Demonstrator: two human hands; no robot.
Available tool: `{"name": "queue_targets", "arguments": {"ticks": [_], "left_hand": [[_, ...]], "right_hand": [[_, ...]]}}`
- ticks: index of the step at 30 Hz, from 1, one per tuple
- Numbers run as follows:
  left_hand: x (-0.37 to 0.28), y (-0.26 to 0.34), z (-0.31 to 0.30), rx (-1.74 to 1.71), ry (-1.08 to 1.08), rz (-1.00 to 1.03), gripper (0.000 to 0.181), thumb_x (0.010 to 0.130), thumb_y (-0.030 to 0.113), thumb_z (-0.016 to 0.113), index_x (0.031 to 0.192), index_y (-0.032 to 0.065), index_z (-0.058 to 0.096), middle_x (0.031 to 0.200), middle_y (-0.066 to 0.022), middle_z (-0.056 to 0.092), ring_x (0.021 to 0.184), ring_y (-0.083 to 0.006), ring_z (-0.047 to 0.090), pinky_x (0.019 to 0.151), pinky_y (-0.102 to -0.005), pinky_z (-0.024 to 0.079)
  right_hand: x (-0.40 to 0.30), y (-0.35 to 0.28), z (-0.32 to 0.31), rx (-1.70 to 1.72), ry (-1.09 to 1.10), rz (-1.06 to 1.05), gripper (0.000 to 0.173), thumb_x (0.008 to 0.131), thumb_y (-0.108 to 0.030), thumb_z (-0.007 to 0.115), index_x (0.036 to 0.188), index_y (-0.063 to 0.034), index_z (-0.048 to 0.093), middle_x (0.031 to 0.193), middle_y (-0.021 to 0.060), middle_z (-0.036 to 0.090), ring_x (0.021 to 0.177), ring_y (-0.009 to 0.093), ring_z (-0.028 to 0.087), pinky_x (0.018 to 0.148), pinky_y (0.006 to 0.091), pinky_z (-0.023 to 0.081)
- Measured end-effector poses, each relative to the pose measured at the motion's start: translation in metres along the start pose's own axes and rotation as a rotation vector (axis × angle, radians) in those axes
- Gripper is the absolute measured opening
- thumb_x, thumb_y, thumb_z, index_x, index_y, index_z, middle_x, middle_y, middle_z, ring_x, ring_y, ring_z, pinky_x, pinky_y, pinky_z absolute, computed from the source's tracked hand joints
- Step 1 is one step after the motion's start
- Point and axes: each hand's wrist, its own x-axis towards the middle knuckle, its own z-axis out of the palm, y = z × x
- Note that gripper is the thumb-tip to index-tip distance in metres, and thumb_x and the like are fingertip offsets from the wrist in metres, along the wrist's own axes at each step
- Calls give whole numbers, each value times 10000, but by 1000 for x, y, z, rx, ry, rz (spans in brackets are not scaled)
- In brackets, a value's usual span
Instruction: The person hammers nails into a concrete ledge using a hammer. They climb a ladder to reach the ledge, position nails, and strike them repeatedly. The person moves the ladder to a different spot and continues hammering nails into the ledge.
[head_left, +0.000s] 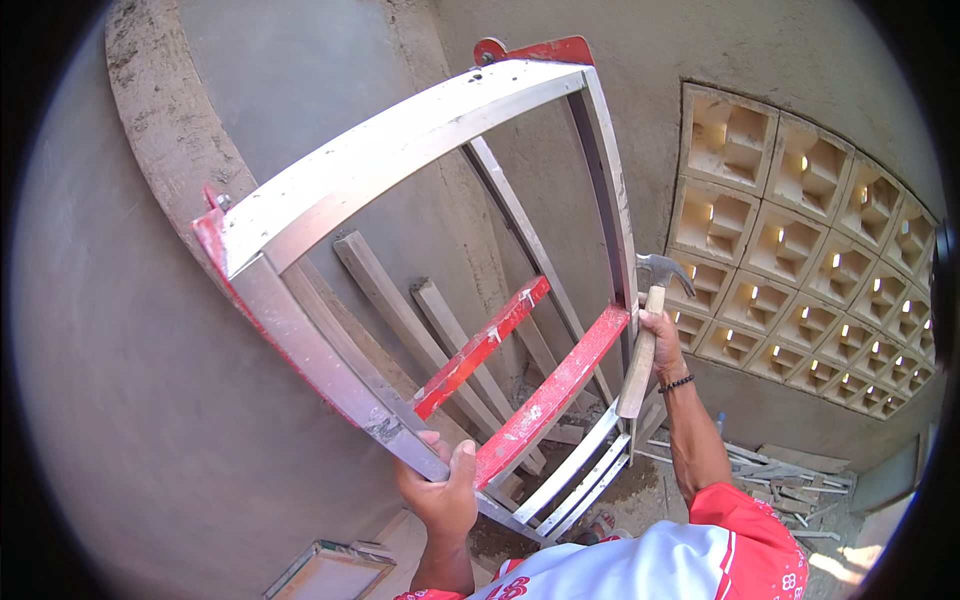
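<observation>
An aluminium stepladder (397, 139) stands upright before me, its top cap shiny and spotted. A worn red step (555, 397) spans its rails, and a red crossbar (484, 349) joins the rear legs. My left hand (446, 487) grips the left rail beside the red step, thumb on the near side. At the opposite rail, my right hand (664, 337) holds a claw hammer (641, 367) by its wooden handle, head up. That hand is also against the rail; some of its fingers are hidden behind the hammer and the ladder.
Wooden posts (420, 322) lean behind the ladder near the plastered wall (150, 375). Ventilation blocks (780, 236) fill an opening at right. Scrap timber (795, 487) litters the floor at lower right. A framed board (330, 570) lies at lower left.
</observation>
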Motion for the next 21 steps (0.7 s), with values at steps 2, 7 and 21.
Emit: {"name": "queue_targets", "arguments": {"ticks": [2,7,21], "left_hand": [[6,-13,-16,-8,-113,109,415,823,87,732,1157,-1,501,867,-51,521,804,-123,519,701,-290,438],[57,-52,-61,98,-97,516,734,984,607,349,1340,-30,434,1111,-176,540,1070,-277,541,924,-431,466],[120,-143,-57,-382,-242,-289,733,956,663,376,1346,51,481,944,-71,599,724,-142,487,676,-290,428]], "right_hand": [[-17,-14,16,-10,-5,-5,575,836,-234,679,1314,39,511,1163,96,625,1055,164,600,965,295,456],[-43,-35,34,-163,11,-75,773,764,-358,744,1347,75,481,1249,160,610,1162,213,574,1054,332,403],[-134,-71,89,-319,169,-246,596,817,-320,751,1261,39,577,1065,45,634,1013,123,593,954,287,458]]}}
